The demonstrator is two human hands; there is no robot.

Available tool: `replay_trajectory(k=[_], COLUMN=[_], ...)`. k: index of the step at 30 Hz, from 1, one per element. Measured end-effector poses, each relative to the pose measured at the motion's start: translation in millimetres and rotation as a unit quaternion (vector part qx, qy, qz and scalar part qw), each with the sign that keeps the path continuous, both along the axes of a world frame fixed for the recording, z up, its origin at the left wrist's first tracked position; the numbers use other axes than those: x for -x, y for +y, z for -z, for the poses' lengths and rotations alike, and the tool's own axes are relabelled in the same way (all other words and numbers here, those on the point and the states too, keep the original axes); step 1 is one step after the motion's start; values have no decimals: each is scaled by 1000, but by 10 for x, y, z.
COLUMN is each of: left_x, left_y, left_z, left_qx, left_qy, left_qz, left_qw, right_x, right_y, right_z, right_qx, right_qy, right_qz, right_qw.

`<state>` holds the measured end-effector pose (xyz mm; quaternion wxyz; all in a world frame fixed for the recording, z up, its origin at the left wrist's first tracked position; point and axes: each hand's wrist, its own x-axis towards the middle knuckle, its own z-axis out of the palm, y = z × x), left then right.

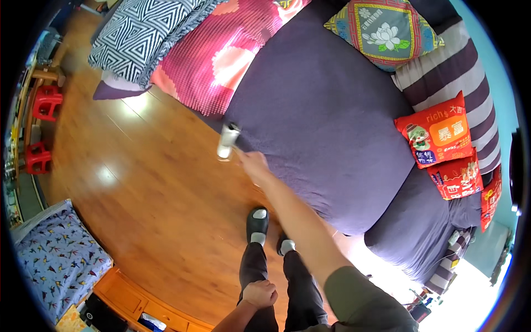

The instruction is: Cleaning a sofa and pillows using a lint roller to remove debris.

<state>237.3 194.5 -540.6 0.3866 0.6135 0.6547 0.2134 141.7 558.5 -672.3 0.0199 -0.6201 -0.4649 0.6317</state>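
Observation:
My right hand (253,165) grips the handle of what looks like a lint roller with a white roll (228,142). The roll is beside the front edge of a sofa with a dark purple cover (323,120); whether it touches the fabric I cannot tell. My left hand (260,294) is curled into a loose fist in front of my thigh, with nothing visible in it. Close to the roller, a pink and red patterned cloth (195,70) lies over the sofa's far part.
A zigzag-patterned cushion (132,37), a lotus cushion (386,35), a striped cushion (448,79) and red cushions (435,130) rest on the sofa. Red plastic stools (47,103) line the left side. Below stands a wooden cabinet (124,292) on the wood floor (166,199).

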Motion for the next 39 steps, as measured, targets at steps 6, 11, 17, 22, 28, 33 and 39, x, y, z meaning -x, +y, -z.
replay_trajectory(k=[6,11,17,22,28,33,39], left_x=[84,404,1124,1852,2401,2700,2839], left_y=[-35,192,-444,-59,-35,-233,-257], left_z=[-177,-560,-101,-147,-14,8,-3], left_qx=[23,-27,118,79,23,29,31], left_qy=[53,11,119,106,90,83,57], left_qz=[-16,-70,-58,-98,-114,-122,-151], left_qw=[998,997,984,986,989,989,986], right_x=[-349,-3271,-2341,-347,2564,3086,779], right_y=[-506,-1186,-1253,-629,279,311,-572], right_z=[-155,231,-284,238,581,523,186], right_qx=[-10,33,-78,-112,-337,-154,-149], right_qy=[-16,-172,-190,-183,-6,-17,-163], right_qz=[52,151,48,-66,-9,-4,-25], right_qw=[998,973,977,974,941,988,975])
